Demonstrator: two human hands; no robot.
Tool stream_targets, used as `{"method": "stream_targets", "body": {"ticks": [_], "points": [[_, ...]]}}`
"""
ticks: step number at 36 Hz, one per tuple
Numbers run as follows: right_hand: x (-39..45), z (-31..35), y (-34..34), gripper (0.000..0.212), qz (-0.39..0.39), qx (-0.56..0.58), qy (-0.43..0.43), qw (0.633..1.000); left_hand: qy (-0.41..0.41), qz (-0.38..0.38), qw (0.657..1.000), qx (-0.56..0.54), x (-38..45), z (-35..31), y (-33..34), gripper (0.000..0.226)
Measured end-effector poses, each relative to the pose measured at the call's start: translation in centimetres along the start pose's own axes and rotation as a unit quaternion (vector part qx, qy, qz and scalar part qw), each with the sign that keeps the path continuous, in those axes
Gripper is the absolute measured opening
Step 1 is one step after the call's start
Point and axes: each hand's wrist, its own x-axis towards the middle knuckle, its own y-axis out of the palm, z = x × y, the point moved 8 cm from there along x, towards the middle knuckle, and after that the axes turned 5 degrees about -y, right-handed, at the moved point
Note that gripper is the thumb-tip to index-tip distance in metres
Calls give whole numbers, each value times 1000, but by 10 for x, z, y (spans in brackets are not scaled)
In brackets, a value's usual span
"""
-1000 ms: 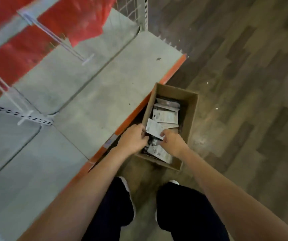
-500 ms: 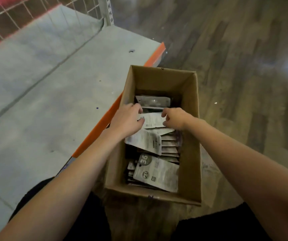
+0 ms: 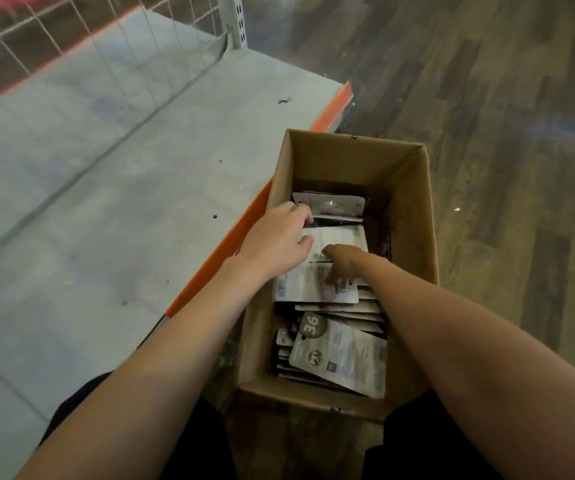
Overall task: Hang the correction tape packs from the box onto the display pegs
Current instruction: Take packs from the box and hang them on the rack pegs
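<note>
Down on the wood-plank floor (image 3: 508, 133), hard against the orange front edge of a wide grey shelf (image 3: 113, 188), stands an open cardboard box (image 3: 414, 216), long and narrow, its flaps gone and its far wall bare inside. A wire grid panel (image 3: 71, 50) rises along the back of the shelf, with a slotted white upright (image 3: 236, 19) at its corner. Inside the box lie the correction tape packs (image 3: 334, 351), flat white and grey cards stacked in loose, slanting layers from the near wall to about the middle, with a couple more lying apart toward the far end; the topmost near one shows a dark round badge reading 36 and a smaller round mark below it, the rest of its print too fine to read. Both bare forearms reach in from the near side. The left hand (image 3: 275, 240) rests palm down over the middle packs, its fingers curled at the edge of a white card. The right hand (image 3: 343, 259) is lower in the box, fingers bent down onto the packs; whether they pinch one I cannot tell.
</note>
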Motion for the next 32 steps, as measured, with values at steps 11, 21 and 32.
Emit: {"method": "stream_targets", "body": {"ticks": [11,21,32], "points": [[-17,-11,24,65,58,26,-2,998,11,25,999,-25,4,-7,17,31],[-86,-34,-100,24,-187,477,-46,857,-76,-74,990,-96,23,2,-7,36],[-76,37,-105,21,-68,553,-160,815,-227,-122,811,-525,25,36,-15,31]]}}
